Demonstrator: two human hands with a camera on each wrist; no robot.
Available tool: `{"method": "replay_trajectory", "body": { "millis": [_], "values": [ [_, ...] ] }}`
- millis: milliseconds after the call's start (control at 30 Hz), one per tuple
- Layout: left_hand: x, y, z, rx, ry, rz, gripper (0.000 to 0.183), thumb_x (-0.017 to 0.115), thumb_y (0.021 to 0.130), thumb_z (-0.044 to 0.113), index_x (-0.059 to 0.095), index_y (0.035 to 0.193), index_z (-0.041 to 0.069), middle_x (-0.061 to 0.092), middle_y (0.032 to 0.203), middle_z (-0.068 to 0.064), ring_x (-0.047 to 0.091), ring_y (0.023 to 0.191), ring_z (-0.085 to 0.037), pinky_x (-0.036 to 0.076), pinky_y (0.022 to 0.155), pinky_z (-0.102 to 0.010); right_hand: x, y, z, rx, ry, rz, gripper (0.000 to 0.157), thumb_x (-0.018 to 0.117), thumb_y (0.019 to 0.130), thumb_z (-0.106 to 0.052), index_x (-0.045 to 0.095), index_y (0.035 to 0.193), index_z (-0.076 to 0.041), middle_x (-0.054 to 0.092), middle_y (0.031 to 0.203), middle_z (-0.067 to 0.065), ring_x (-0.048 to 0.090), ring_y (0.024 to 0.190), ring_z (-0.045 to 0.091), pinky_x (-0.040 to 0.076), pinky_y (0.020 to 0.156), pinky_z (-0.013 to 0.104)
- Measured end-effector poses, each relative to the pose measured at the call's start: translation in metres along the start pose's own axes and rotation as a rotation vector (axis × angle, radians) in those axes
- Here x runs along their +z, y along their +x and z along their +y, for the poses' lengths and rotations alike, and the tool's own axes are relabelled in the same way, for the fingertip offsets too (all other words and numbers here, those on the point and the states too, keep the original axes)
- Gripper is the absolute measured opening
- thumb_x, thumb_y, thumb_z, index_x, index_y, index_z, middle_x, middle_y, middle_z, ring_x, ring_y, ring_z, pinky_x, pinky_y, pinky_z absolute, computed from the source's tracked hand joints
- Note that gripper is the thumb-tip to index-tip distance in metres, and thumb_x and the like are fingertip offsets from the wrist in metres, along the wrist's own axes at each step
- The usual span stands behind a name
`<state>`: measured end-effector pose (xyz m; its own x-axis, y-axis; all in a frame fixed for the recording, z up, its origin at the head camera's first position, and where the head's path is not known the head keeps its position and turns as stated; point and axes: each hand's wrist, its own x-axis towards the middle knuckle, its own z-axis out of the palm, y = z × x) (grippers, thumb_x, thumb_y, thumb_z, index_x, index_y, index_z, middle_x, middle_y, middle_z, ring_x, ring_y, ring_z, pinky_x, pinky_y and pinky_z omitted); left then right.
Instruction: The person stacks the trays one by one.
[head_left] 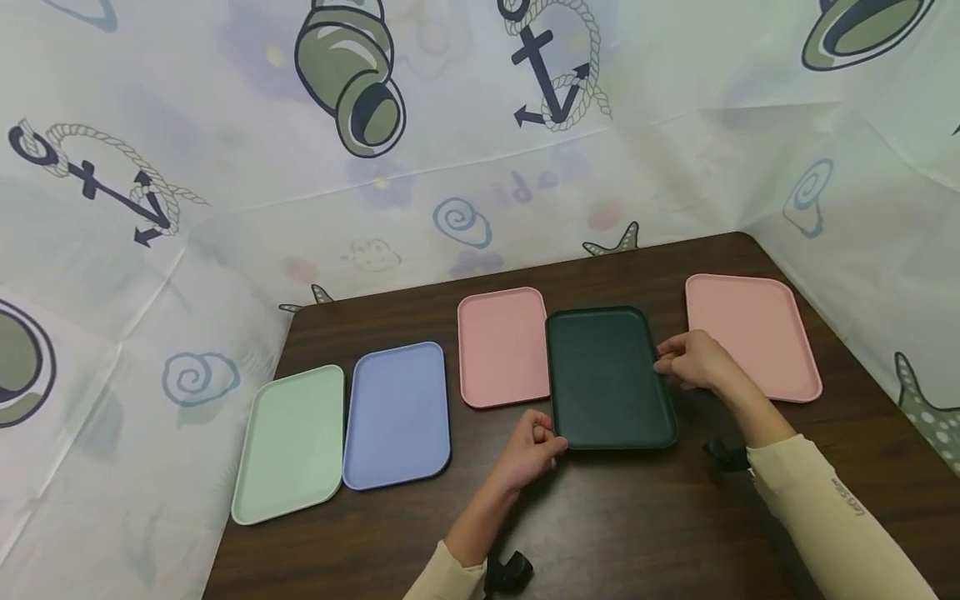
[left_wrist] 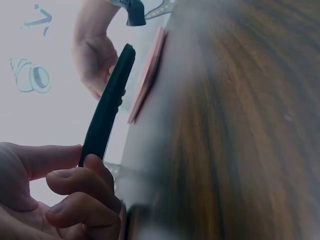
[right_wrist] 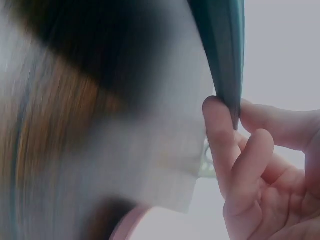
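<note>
Both hands hold a dark green tray (head_left: 611,379) slightly above the brown table. At its near left corner, the left hand (head_left: 528,450) pinches the rim between thumb and fingers; the left wrist view shows this tray (left_wrist: 107,107) edge-on, raised off the wood. The right hand (head_left: 697,360) grips the right edge, and in the right wrist view its thumb and fingers (right_wrist: 220,135) close on the rim. One pink tray (head_left: 502,348) lies right beside the green tray's left edge. Another pink tray (head_left: 753,333) lies to the right, partly behind the right hand.
A blue tray (head_left: 397,417) and a pale green tray (head_left: 291,446) lie side by side on the left of the table (head_left: 622,525). A white patterned cloth (head_left: 465,125) hangs behind and along the sides. Black straps with small devices sit at both wrists.
</note>
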<state>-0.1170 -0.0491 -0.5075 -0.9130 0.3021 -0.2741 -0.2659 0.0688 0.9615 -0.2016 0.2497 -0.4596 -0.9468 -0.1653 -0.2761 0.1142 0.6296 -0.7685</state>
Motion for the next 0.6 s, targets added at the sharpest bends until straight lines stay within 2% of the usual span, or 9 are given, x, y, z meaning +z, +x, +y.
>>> {"method": "replay_trajectory", "body": {
  "millis": [167, 333, 600],
  "values": [
    [-0.017, -0.019, -0.002, 0.033, 0.05, 0.058, 0.03, 0.061, 0.086, -0.001, 0.039, 0.106, -0.002, 0.048, 0.067, 0.002, 0.038, 0.047, -0.008, 0.032, 0.048, -0.021, 0.017, -0.003, -0.015, -0.042, -0.012, -0.006, 0.044, 0.064, 0.089, -0.013, 0.055, 0.124, 0.013, 0.066, 0.1, 0.019, 0.067, 0.075, 0.021, 0.054, 0.06, 0.033],
    [-0.034, -0.039, -0.004, 0.06, 0.142, 0.143, 0.03, 0.061, 0.082, -0.003, 0.04, 0.103, -0.004, 0.045, 0.065, 0.002, 0.039, 0.049, -0.01, 0.033, 0.048, -0.021, 0.042, -0.001, -0.03, -0.085, -0.033, -0.002, 0.043, 0.065, 0.09, -0.015, 0.057, 0.125, 0.008, 0.069, 0.097, 0.015, 0.069, 0.072, 0.023, 0.054, 0.056, 0.032],
    [-0.057, -0.069, -0.017, 0.047, 0.216, 0.307, 0.033, 0.062, 0.08, -0.002, 0.045, 0.109, -0.004, 0.049, 0.069, 0.0, 0.04, 0.046, -0.007, 0.036, 0.047, -0.021, 0.088, 0.002, -0.042, -0.168, -0.011, 0.013, 0.042, 0.068, 0.089, -0.017, 0.06, 0.126, 0.001, 0.07, 0.081, 0.003, 0.063, 0.054, 0.017, 0.051, 0.049, 0.031]
  ]
}}
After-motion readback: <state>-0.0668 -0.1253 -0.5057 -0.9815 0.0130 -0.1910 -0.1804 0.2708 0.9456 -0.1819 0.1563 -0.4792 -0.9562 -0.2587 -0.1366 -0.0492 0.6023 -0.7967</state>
